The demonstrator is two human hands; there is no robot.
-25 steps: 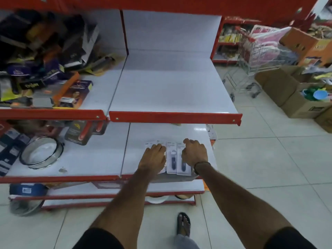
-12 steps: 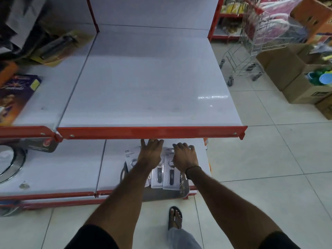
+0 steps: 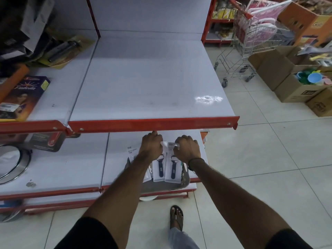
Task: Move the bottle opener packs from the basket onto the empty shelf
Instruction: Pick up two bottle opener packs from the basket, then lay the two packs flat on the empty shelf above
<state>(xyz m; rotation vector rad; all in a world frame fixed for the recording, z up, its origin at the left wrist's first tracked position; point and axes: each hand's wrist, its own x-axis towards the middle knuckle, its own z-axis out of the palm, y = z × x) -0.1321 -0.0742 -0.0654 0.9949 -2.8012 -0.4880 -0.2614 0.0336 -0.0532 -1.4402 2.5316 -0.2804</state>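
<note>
I see my left hand (image 3: pixel 151 147) and right hand (image 3: pixel 186 150) curled down onto the top ends of the bottle opener packs (image 3: pixel 166 166), which lie side by side near the lower shelf's (image 3: pixel 115 164) front edge, over a grey basket (image 3: pixel 185 178).

The scene is dim and cool-toned, lit from overhead; a bright patch of glare sits on the empty white shelf (image 3: pixel 208 99) near its right front corner; the floor tiles (image 3: pixel 269 159) to the right are the brightest area; the lower shelf (image 3: pixel 118 159) lies in the shadow of the one above; the far left stock is dark and smeared with motion blur; the wide lens bends the red shelf edge (image 3: pixel 152 124) and splays the forearms outward; the bottle opener packs (image 3: pixel 166 168) are fairly sharp, though their small print is unreadable; the cardboard boxes (image 3: pixel 294 87) at right are soft.
</note>
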